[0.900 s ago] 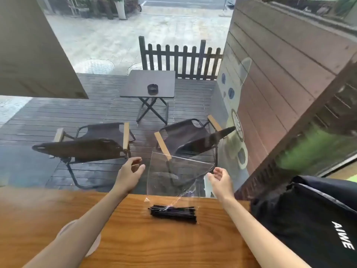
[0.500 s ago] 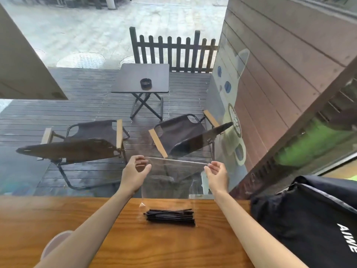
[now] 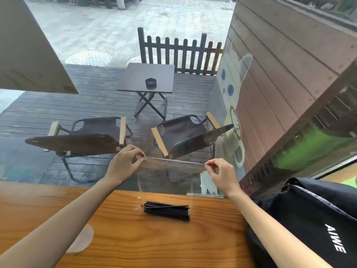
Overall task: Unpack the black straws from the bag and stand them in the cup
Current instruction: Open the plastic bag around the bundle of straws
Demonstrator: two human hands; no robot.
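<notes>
A clear plastic bag (image 3: pixel 170 176) stands upright at the far edge of the wooden table (image 3: pixel 135 238). My left hand (image 3: pixel 123 165) pinches its top left corner and my right hand (image 3: pixel 220 173) pinches its top right corner, so the top edge is stretched straight between them. A bundle of black straws (image 3: pixel 167 210) lies flat on the table inside the bag's bottom, below and between my hands. A pale cup (image 3: pixel 81 240), seen from above, shows near my left forearm, which partly hides it.
A black bag with white lettering (image 3: pixel 313 225) fills the table's right side, close to my right arm. A window pane stands just beyond the table's far edge, with deck chairs and a small table outside.
Both hands went from spread apart beside the bag to pinching its top corners. The bag's upper edge is now pulled taut and level.
</notes>
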